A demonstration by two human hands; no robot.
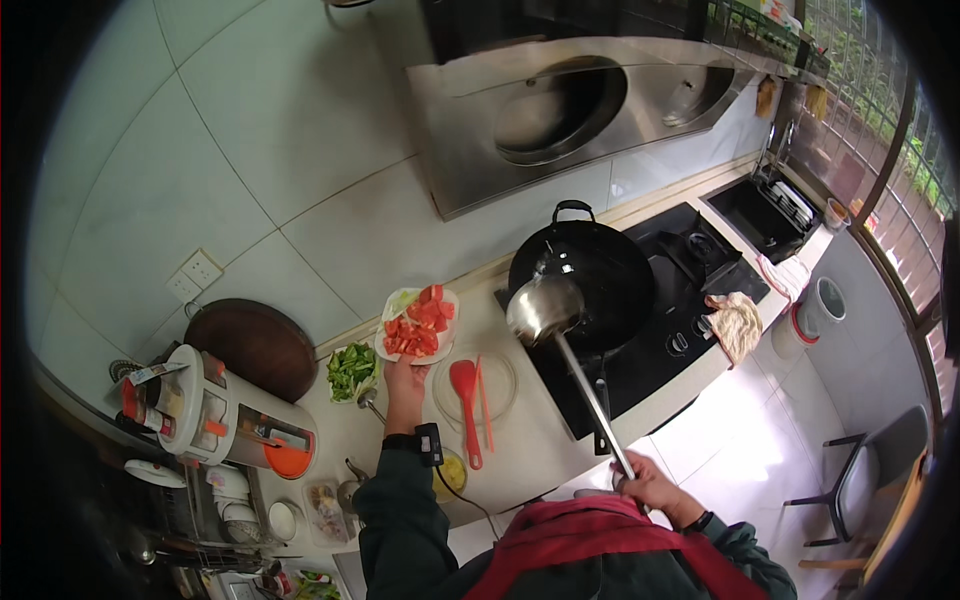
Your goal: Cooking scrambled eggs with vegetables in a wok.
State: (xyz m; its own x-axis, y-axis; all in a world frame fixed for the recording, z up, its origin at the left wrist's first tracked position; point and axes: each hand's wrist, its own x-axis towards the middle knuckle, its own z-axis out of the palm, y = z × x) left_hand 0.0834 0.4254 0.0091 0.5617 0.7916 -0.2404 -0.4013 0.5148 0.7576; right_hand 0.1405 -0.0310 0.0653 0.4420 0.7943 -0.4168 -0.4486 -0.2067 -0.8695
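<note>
Chopped tomatoes (417, 330) and some pale green slices sit on a white plate (448, 346). My left hand (405, 371) grips this plate by its near edge, close to the wall. At the counter's front edge my right hand (652, 486) is closed around the long handle of a steel ladle (544, 306). The ladle's round bowl hangs over the left rim of a black wok (607, 285), hiding part of it. The wok stands on the left burner of a black gas stove (667, 304). Its inside looks dark and shiny.
Beside my left hand is a plate of chopped green vegetables (351, 371). A red spatula (466, 397) and red chopsticks (485, 405) lie across a clear round dish (514, 375). A bowl of yellow food (451, 476) stands near my left forearm. Cloths (735, 330) hang at the stove's right.
</note>
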